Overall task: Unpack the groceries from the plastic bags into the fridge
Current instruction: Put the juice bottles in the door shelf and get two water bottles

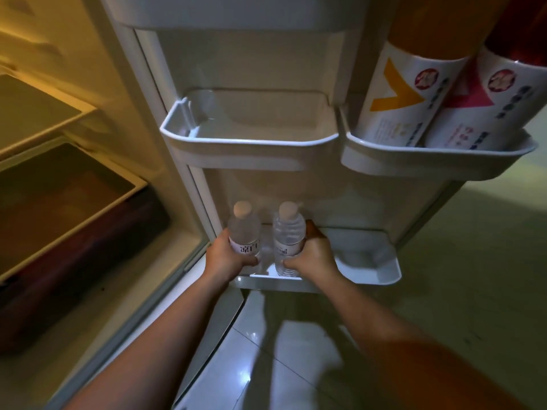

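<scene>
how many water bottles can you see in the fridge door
2, side by side in the bottom door bin: the left water bottle held by the left hand, the right water bottle by the right hand. None seem hidden.

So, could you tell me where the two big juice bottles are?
They stand side by side in the upper right door shelf, orange bottle left of red bottle.
</scene>
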